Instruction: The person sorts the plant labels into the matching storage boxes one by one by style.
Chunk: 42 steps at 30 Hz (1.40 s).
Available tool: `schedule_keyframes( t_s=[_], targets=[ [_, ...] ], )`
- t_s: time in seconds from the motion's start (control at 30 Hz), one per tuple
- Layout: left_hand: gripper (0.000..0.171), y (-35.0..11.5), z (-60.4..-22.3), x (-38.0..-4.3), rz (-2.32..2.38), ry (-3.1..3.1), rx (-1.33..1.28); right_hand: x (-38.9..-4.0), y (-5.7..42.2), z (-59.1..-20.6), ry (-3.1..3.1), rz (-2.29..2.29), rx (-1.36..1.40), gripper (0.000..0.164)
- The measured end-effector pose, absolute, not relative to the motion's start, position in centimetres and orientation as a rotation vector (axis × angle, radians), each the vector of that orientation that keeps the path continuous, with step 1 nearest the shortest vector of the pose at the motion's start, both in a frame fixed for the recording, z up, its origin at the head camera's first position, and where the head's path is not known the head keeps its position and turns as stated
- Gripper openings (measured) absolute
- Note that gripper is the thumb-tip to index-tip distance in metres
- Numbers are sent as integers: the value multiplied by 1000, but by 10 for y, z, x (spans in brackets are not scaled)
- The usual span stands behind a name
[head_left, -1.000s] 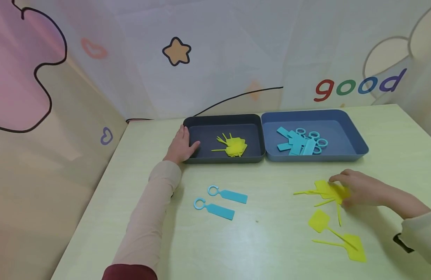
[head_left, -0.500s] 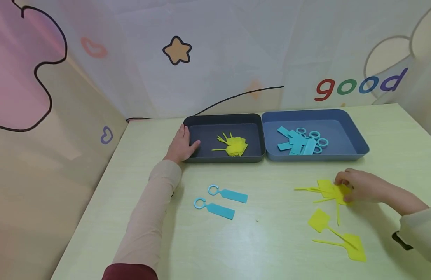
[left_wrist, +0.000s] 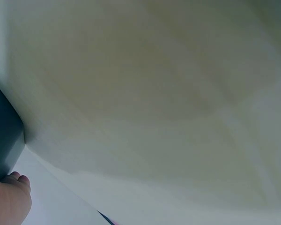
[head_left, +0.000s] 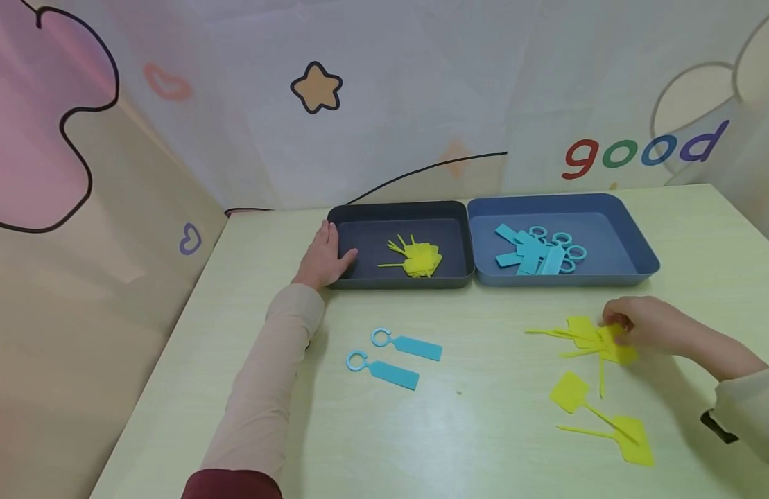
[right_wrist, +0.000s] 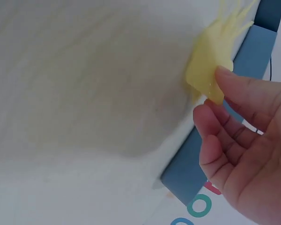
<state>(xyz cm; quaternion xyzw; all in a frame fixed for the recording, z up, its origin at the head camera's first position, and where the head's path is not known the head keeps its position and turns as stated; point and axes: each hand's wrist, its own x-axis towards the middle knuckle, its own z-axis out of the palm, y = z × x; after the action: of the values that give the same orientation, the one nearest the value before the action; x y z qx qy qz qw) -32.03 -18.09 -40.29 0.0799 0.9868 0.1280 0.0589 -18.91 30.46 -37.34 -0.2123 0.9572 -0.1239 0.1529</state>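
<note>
My left hand (head_left: 322,260) rests with straight fingers along the left wall of the black tray (head_left: 399,285); the left wrist view catches only part of the hand (left_wrist: 9,200) beside the tray. On the right, my right hand (head_left: 649,324) pinches a yellow plant label (head_left: 621,351) at the edge of a small fanned pile. Thumb and fingertips close on the yellow label (right_wrist: 207,75) in the right wrist view. Below the pile lie two more yellow plant labels, one with a diamond head (head_left: 569,392), the other a squarer head (head_left: 635,447).
Several yellow labels (head_left: 421,260) lie inside the black tray. Against its right side stands a blue tray (head_left: 634,260) holding several turquoise ring-ended tags (head_left: 530,253). Two turquoise tags (head_left: 417,348) lie on the table (head_left: 484,443) in front. A printed cloth (head_left: 409,104) hangs behind.
My right hand has shifted slightly right over the yellow pile, its fingers curling in to pinch a label at the pile's right edge. The left hand has stayed put.
</note>
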Motion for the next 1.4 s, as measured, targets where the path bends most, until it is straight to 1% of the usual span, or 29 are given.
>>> schedule_keyframes(
  t_s=[0.03,0.23,0.47,0.6,0.7,0.83,1.0,1.2,1.4],
  targets=[
    [80,-181,-402,-320,386,2990,240,-190,304,-371,2743,-355,-620,11],
    [79,-181,-400,-319,387,2987,236,-198,301,-347,2565,-468,-600,14],
    [79,-182,-400,-319,385,2984,241,-210,279,-310,2478,-641,-535,7],
    [80,-182,-399,-319,396,2978,243,-222,258,-297,2519,-783,-541,9],
    [79,-182,-399,-319,408,2975,245,-234,239,-293,2546,-906,-479,15],
    [79,-182,-401,-319,403,2982,251,-254,212,-294,2540,-1124,-327,24],
    [79,-182,-402,-318,408,2978,256,-279,176,-305,2417,-1436,-201,32],
    [79,-180,-398,-316,403,2978,241,-304,136,-325,2272,-1661,-41,32],
    [79,-181,-399,-317,402,2989,238,-323,101,-352,2270,-1654,121,27]
  ],
)
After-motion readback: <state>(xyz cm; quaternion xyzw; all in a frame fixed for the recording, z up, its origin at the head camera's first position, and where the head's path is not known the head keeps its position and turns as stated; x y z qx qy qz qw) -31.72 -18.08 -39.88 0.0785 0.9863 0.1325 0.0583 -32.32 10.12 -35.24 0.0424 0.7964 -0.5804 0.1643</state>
